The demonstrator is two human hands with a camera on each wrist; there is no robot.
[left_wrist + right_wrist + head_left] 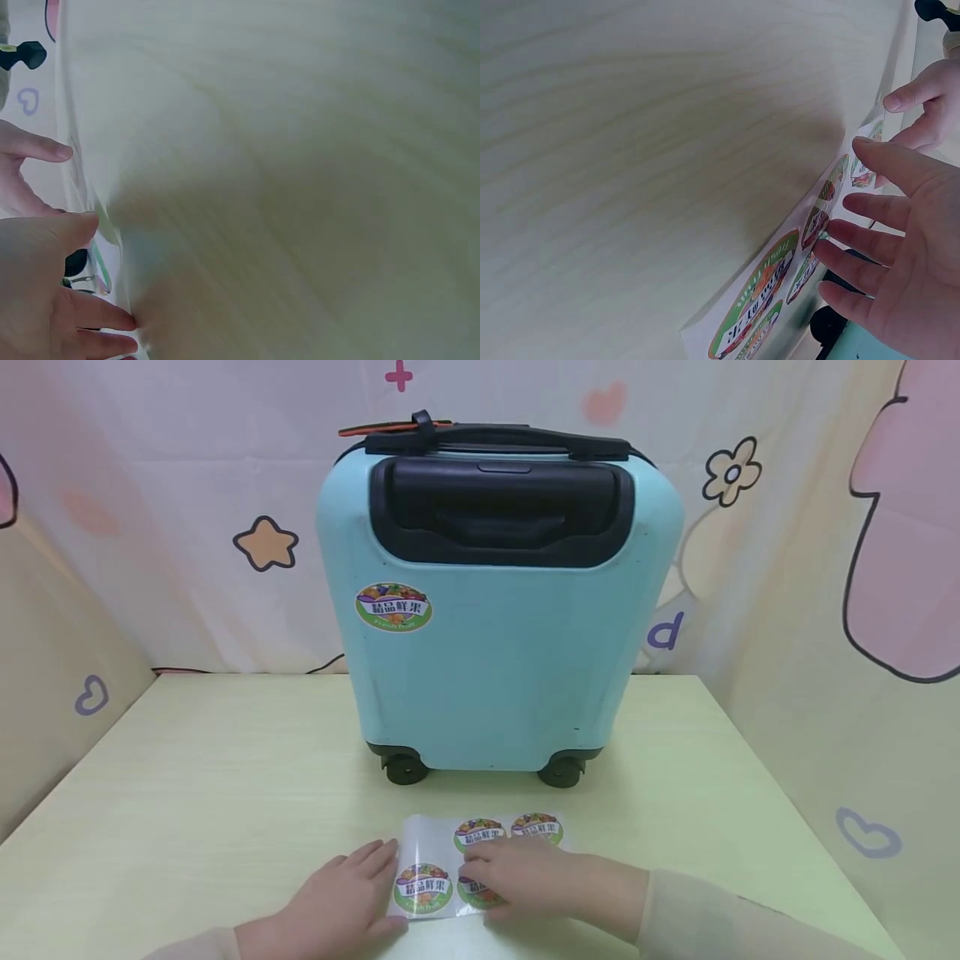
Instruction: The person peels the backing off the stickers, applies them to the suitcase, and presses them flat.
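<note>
A glossy sheet (426, 842) of oval fruit stickers lies on the table in front of a light blue suitcase (495, 660). My left hand (337, 893) rests at the sheet's left edge, its fingers extended and its thumb by the near corner. Over the middle of the sheet is my right hand (528, 875), partly covering the stickers there. The right wrist view shows its fingers (866, 244) loosely spread along the sheet, with nothing pinched between them. At lower left on the sheet, one sticker (423, 888) shows whole. A matching sticker (394, 607) is on the suitcase's upper left.
The suitcase stands upright on black wheels (561, 772), its black carry handle (502, 439) on top. Under it and the sheet is a pale wood-grain table (225, 760). A patterned cloth backdrop (187, 468) encloses the back and sides.
</note>
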